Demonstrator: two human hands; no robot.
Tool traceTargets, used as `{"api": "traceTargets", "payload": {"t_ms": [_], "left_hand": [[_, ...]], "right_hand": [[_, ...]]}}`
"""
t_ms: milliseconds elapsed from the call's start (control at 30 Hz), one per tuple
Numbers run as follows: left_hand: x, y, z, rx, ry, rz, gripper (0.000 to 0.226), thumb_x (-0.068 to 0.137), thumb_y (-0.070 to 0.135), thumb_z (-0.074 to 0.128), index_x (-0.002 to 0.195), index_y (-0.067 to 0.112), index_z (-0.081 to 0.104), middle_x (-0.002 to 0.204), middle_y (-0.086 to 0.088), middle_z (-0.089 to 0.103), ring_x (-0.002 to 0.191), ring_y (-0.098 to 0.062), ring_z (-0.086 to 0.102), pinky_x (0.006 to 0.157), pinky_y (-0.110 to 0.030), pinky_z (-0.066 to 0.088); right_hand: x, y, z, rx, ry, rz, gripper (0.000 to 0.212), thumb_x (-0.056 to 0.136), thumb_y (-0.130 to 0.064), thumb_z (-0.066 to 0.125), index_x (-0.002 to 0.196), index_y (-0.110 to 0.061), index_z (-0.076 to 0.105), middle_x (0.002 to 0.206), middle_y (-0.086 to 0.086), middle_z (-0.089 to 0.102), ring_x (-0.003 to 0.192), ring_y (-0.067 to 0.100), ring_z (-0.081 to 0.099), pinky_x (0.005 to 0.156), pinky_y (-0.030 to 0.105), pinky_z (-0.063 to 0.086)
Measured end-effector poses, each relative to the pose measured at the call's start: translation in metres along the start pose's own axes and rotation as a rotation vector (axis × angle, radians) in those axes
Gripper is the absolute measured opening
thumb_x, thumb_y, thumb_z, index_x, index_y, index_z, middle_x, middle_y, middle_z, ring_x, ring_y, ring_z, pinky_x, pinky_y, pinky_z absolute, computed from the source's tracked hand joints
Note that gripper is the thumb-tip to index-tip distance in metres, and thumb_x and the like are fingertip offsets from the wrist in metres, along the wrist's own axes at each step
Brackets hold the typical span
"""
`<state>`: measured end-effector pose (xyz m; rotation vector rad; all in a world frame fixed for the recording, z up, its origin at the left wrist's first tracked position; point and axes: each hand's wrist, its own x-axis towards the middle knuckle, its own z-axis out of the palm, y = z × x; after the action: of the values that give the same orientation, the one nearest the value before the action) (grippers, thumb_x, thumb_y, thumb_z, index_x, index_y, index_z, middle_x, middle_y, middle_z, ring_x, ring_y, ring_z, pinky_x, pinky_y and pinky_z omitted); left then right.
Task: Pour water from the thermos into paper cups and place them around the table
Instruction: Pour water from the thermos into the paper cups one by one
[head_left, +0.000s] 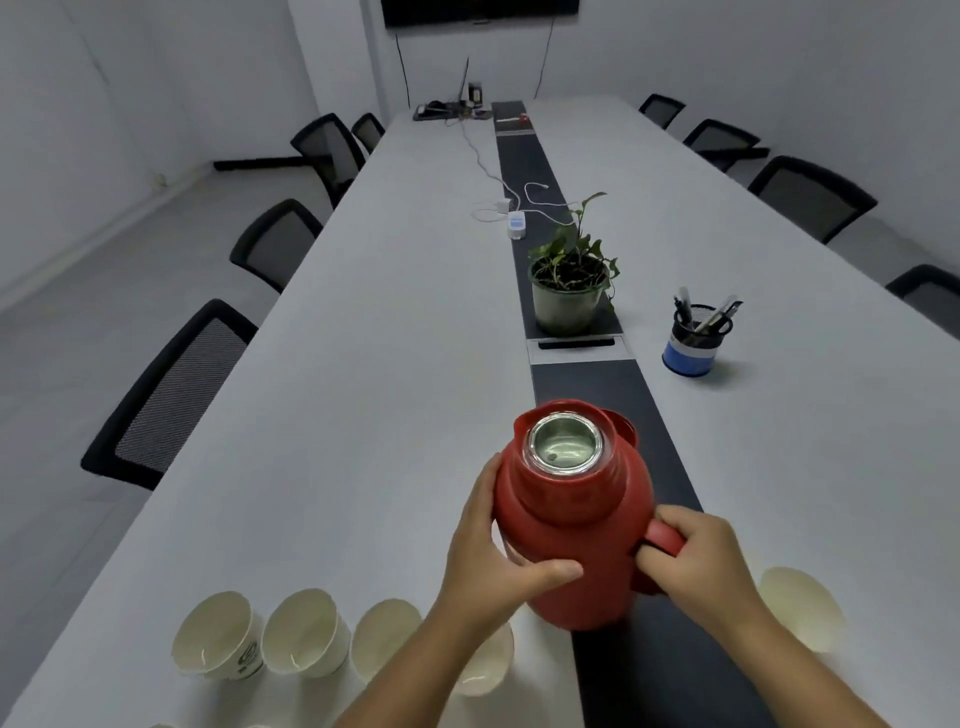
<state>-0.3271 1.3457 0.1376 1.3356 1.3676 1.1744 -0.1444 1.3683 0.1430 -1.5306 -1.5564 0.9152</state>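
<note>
The uncapped thermos (571, 519) is gripped upright: body by the left hand (493, 551), handle by the right hand (696, 561). Pouring comes next; tilting toward the cups (306, 634) just left of it is needed.

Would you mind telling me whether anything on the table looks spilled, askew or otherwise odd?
No spill shows. The thermos stands open, gripped by the left hand and the right hand. Loose white cables sprawl untidily beyond the potted plant.

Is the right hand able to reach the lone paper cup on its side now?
Probably yes, but not yet: the right hand is gripping the thermos handle. The lone cup stands just beside that wrist, with nothing between them.
</note>
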Motion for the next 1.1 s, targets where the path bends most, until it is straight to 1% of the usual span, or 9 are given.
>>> {"api": "traceTargets", "payload": {"t_ms": [100,167,233,300,367,433,633,867,1100], "left_hand": [[0.022,-0.007,-0.019,0.064,-0.012,-0.004,0.093,0.036,0.044,0.081,0.113,0.067,0.035,0.121,0.036,0.048,0.115,0.011,0.046,0.089,-0.005,0.042],[0.032,-0.013,-0.029,0.104,-0.012,-0.015,0.092,0.035,0.044,0.081,0.112,0.067,0.035,0.119,0.037,0.048,0.114,0.013,0.046,0.086,-0.002,0.041],[0.039,-0.019,-0.038,0.120,0.000,-0.045,0.093,0.034,0.041,0.080,0.113,0.063,0.037,0.120,0.032,0.050,0.114,0.010,0.047,0.086,-0.004,0.042],[0.044,-0.024,-0.045,0.129,0.023,-0.076,0.096,0.032,0.037,0.078,0.118,0.052,0.038,0.124,0.023,0.051,0.117,0.001,0.049,0.095,-0.018,0.044],[0.046,-0.028,-0.052,0.135,0.048,-0.104,0.103,0.032,0.036,0.077,0.126,0.043,0.037,0.129,0.013,0.050,0.120,-0.007,0.048,0.103,-0.035,0.042],[0.048,-0.030,-0.057,0.143,0.069,-0.121,0.108,0.031,0.037,0.076,0.131,0.038,0.034,0.132,0.011,0.048,0.123,-0.009,0.046,0.105,-0.042,0.040],[0.047,-0.029,-0.065,0.145,0.102,-0.140,0.111,0.030,0.038,0.076,0.132,0.038,0.033,0.134,0.010,0.047,0.124,-0.011,0.045,0.106,-0.044,0.038],[0.041,-0.038,-0.076,0.129,0.141,-0.195,0.108,0.030,0.038,0.077,0.129,0.038,0.036,0.130,0.012,0.049,0.121,-0.008,0.047,0.106,-0.042,0.038],[0.041,-0.050,-0.074,0.137,0.126,-0.218,0.103,0.031,0.040,0.078,0.124,0.044,0.036,0.132,0.010,0.049,0.122,-0.009,0.046,0.105,-0.040,0.040]], "right_hand": [[0.019,0.004,0.024,0.077,-0.028,-0.007,0.033,0.063,0.015,0.057,0.043,-0.008,0.045,0.045,0.008,0.046,0.050,0.027,0.045,0.051,0.053,0.047],[0.031,0.009,0.041,0.097,-0.049,-0.016,0.030,0.062,0.015,0.057,0.045,-0.006,0.045,0.047,0.011,0.045,0.051,0.025,0.043,0.049,0.046,0.043],[0.041,0.015,0.058,0.118,-0.056,-0.018,0.037,0.060,0.014,0.057,0.042,-0.014,0.041,0.046,0.007,0.041,0.050,0.021,0.038,0.049,0.036,0.035],[0.049,0.017,0.072,0.114,-0.057,-0.045,0.044,0.057,0.005,0.059,0.038,-0.026,0.033,0.041,-0.008,0.036,0.047,0.010,0.033,0.048,0.027,0.029],[0.056,0.017,0.082,0.109,-0.064,-0.062,0.036,0.051,-0.006,0.054,0.034,-0.026,0.029,0.034,-0.008,0.033,0.042,0.008,0.030,0.044,0.016,0.021],[0.059,0.017,0.088,0.124,-0.063,-0.076,0.031,0.049,-0.008,0.051,0.032,-0.024,0.030,0.034,-0.007,0.037,0.040,0.008,0.031,0.041,0.014,0.021],[0.064,0.015,0.097,0.138,-0.079,-0.126,0.030,0.050,-0.009,0.051,0.033,-0.025,0.032,0.033,-0.007,0.033,0.040,0.008,0.032,0.042,0.013,0.021],[0.062,0.019,0.119,0.149,-0.148,-0.105,0.029,0.052,-0.010,0.050,0.040,-0.027,0.030,0.034,-0.013,0.041,0.040,0.005,0.038,0.041,0.010,0.027],[0.063,0.030,0.126,0.160,-0.161,-0.067,0.030,0.051,-0.010,0.050,0.038,-0.027,0.029,0.031,-0.008,0.035,0.039,0.006,0.035,0.041,0.012,0.022]]}}
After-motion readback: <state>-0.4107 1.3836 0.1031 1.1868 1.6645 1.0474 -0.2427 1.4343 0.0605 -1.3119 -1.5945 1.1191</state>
